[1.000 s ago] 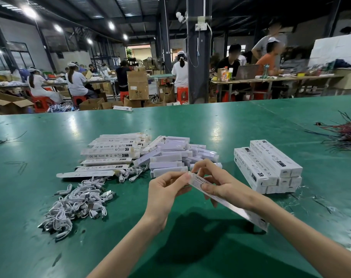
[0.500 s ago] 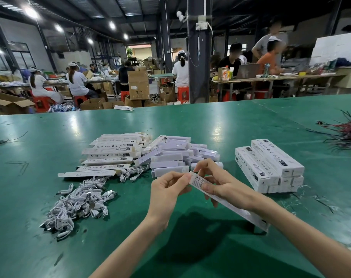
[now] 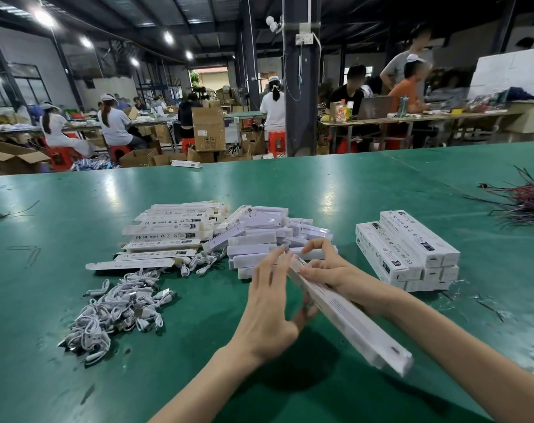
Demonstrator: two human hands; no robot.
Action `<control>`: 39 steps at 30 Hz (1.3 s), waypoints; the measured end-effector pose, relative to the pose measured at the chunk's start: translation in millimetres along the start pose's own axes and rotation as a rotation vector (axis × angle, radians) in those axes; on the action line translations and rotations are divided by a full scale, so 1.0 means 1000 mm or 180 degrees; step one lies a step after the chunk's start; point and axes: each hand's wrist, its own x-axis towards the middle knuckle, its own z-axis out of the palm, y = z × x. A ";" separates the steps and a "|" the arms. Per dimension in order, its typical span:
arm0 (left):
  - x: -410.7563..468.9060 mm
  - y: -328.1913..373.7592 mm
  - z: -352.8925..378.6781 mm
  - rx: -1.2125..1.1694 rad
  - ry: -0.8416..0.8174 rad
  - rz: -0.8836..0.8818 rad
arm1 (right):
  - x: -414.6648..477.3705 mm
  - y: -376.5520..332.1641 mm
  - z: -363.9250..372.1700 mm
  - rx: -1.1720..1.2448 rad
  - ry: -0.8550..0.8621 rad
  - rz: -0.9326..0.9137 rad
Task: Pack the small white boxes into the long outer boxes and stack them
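Lit from bright ceiling lamps [image 3: 43,18] at upper left; dim toward upper right. Pale glare patches on the green surface [image 3: 330,193] mid-frame. Soft dark shadow under the forearms [image 3: 198,386], bottom centre. Motion blur on left hand [image 3: 268,300] and long outer box [image 3: 351,325]. Wide-angle bending at edges; background faces blurred.

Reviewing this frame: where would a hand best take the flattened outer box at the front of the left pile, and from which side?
Probably its left half, pinched across the narrow width from above. The flattened outer box lies flat, long axis left to right. Its left end sits free on the table, while white cables crowd its middle and right end.
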 end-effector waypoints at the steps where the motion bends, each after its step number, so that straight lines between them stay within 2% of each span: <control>1: -0.001 0.002 0.003 0.0339 -0.0001 0.0335 | 0.002 0.001 0.001 0.0167 0.0099 0.0025; 3: -0.002 0.008 0.007 0.0634 0.0032 0.0849 | 0.005 0.004 0.004 0.0437 0.0274 0.0149; 6: 0.001 0.013 0.010 0.0682 0.0191 0.1240 | 0.008 0.007 0.006 0.0823 0.0481 0.0362; 8: 0.002 0.012 0.009 0.0636 0.0462 0.1366 | 0.008 0.008 0.007 0.1279 0.0430 0.0495; 10: 0.003 0.009 0.006 0.0509 0.0649 0.1264 | 0.009 0.009 0.011 0.1533 0.0368 0.0460; 11: 0.003 0.007 0.004 0.0378 0.0717 0.1081 | 0.011 0.012 0.012 0.1346 0.0432 0.0348; 14: 0.003 0.002 -0.005 0.0050 0.0926 0.0376 | 0.010 0.017 0.014 -0.0101 0.0823 -0.0350; 16: 0.004 -0.004 -0.008 0.0051 0.0976 0.0061 | 0.008 0.019 0.015 -0.0703 0.0570 -0.0799; 19: 0.005 -0.008 -0.010 0.0076 0.0951 0.0007 | 0.004 0.022 0.012 -0.1015 0.0274 -0.1073; 24: 0.007 -0.005 -0.012 0.0069 0.0978 0.0244 | 0.004 0.021 0.014 -0.1296 0.0363 -0.1296; 30: 0.014 -0.011 -0.024 0.0596 0.1237 0.0569 | 0.020 0.043 0.002 -0.2801 0.1013 -0.1318; 36: 0.015 -0.035 -0.039 0.0450 0.0986 0.0221 | 0.052 0.057 0.001 -0.3793 0.1340 -0.1245; 39: 0.016 -0.044 -0.044 0.0371 0.1030 0.0065 | 0.071 0.054 0.006 -0.3831 0.1452 -0.1044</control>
